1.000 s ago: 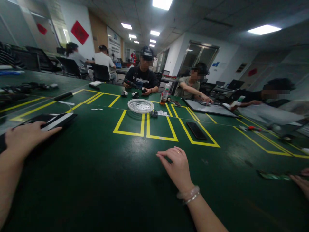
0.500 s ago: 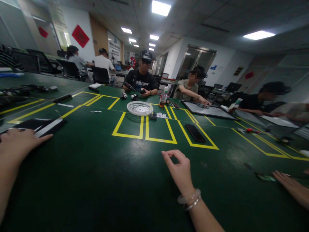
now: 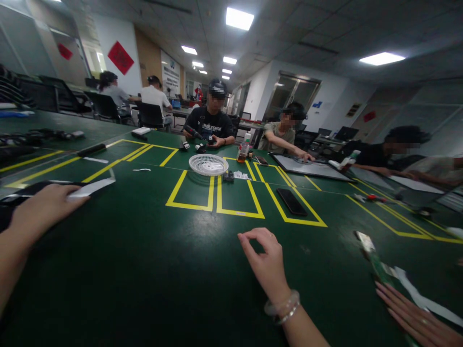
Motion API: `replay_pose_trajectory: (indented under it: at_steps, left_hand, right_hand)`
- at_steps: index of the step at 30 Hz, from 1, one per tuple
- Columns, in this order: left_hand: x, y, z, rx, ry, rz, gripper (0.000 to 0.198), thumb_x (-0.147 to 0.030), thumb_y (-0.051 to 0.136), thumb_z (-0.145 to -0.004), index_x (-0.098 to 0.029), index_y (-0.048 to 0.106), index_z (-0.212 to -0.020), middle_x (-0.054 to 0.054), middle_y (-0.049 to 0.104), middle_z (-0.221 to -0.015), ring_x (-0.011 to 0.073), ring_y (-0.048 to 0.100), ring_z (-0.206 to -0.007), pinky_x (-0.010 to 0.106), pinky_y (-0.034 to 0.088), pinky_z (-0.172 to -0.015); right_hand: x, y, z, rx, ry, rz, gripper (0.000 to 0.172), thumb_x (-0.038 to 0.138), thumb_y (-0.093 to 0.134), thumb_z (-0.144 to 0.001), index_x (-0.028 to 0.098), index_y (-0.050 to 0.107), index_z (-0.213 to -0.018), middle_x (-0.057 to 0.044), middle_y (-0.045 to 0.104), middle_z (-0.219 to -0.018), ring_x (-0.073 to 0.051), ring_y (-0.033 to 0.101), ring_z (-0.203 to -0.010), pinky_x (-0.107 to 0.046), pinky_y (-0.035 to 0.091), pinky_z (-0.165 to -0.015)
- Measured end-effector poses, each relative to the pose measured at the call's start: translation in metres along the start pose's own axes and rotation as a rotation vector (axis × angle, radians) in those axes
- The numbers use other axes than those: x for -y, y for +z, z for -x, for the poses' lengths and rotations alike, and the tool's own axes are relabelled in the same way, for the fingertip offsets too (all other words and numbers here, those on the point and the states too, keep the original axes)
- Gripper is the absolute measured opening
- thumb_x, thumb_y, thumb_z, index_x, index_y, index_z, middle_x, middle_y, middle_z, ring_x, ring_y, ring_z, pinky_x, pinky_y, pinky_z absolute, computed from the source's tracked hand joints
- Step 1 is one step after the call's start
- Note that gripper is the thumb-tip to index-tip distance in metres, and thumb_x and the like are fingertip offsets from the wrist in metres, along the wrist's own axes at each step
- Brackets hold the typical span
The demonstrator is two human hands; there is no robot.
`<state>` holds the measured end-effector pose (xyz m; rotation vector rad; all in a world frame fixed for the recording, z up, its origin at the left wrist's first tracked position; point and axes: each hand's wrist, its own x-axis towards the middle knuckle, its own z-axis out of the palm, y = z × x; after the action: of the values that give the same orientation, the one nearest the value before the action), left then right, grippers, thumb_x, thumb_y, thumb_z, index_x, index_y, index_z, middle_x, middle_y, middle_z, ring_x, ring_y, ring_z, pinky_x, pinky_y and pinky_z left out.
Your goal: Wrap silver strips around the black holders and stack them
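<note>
At the left, my left hand [image 3: 45,207] is closed, with a thin white strip [image 3: 94,187] pinched between thumb and fingers. The strip's far end bends upward. Beneath and behind this hand lies a flat black object [image 3: 9,212], partly covered by it. My right hand [image 3: 265,258], with bracelets at the wrist, hovers or rests over the near middle of the green table [image 3: 173,289]. Its thumb and index finger meet in a loop, and nothing shows between them.
A co-worker's hand [image 3: 415,313] lies by a green circuit board [image 3: 378,265] and another white strip [image 3: 427,301] at right. Ahead are a white round basket [image 3: 209,165], a phone [image 3: 291,201], a bottle [image 3: 244,148] and yellow tape outlines. Several people sit around.
My left hand has lifted the white strip off the black object and moved slightly right. The co-worker's hand has come further in, with the circuit board. My right hand keeps its pinch.
</note>
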<state>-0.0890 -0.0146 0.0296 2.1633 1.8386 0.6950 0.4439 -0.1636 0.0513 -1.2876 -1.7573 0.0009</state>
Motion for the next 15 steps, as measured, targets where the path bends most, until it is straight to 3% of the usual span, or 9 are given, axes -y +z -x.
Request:
replay_pose_trajectory:
  at_steps: [2,3,7,9,12,15]
  left_hand:
    - [-0.037,0.006,-0.003,-0.087,-0.003,-0.079,0.095,-0.083,0.044,-0.072,-0.004,0.065,-0.119,0.013,0.061,-0.101,0.0398,0.053,-0.103,0.044,0.039,-0.080]
    - [-0.058,0.012,-0.002,-0.050,0.064,-0.060,0.092,-0.081,0.045,-0.074,-0.006,0.063,-0.124,0.012,0.060,-0.108,0.0350,0.056,-0.099,0.040,0.042,-0.078]
    - [-0.144,0.043,0.016,0.307,0.369,0.198,0.057,-0.059,0.049,-0.094,-0.017,0.063,-0.130,0.008,0.056,-0.121,0.0271,0.056,-0.102,0.029,0.047,-0.078]
    - [-0.178,0.056,0.031,0.459,0.482,0.284,0.045,-0.050,0.052,-0.097,-0.023,0.063,-0.132,0.007,0.055,-0.122,0.0262,0.056,-0.104,0.028,0.048,-0.082]
    - [-0.206,0.068,0.049,0.591,0.568,0.376,0.038,-0.042,0.058,-0.096,-0.031,0.063,-0.132,0.005,0.055,-0.121,0.0251,0.055,-0.106,0.028,0.048,-0.088]
    - [-0.212,0.072,0.056,0.609,0.580,0.431,0.037,-0.039,0.060,-0.096,-0.033,0.063,-0.132,0.005,0.055,-0.121,0.0248,0.054,-0.106,0.029,0.048,-0.089]
  right_hand:
    - [0.001,0.001,0.001,0.045,-0.087,0.047,0.006,0.028,0.063,-0.091,0.024,0.067,-0.090,-0.003,0.071,-0.089,-0.021,0.065,-0.089,-0.040,0.046,-0.085]
    - [0.002,0.002,0.001,0.081,-0.127,0.073,0.007,0.027,0.064,-0.090,0.025,0.067,-0.096,-0.004,0.072,-0.098,-0.022,0.064,-0.097,-0.042,0.045,-0.089]
    - [0.007,0.007,0.005,0.306,-0.179,0.134,0.025,0.028,0.071,-0.085,0.027,0.063,-0.109,-0.006,0.062,-0.133,-0.027,0.051,-0.128,-0.049,0.037,-0.105]
    - [0.010,0.009,0.008,0.436,-0.158,0.124,0.030,0.031,0.074,-0.082,0.027,0.062,-0.108,-0.005,0.058,-0.139,-0.028,0.046,-0.134,-0.053,0.032,-0.110]
    - [0.013,0.011,0.009,0.556,-0.111,0.073,0.025,0.030,0.073,-0.083,0.028,0.061,-0.105,-0.002,0.066,-0.128,-0.025,0.050,-0.131,-0.055,0.025,-0.114]
    - [0.015,0.010,0.010,0.588,-0.085,-0.012,0.035,0.036,0.076,-0.081,0.028,0.060,-0.111,-0.002,0.070,-0.118,-0.023,0.057,-0.123,-0.054,0.023,-0.116]
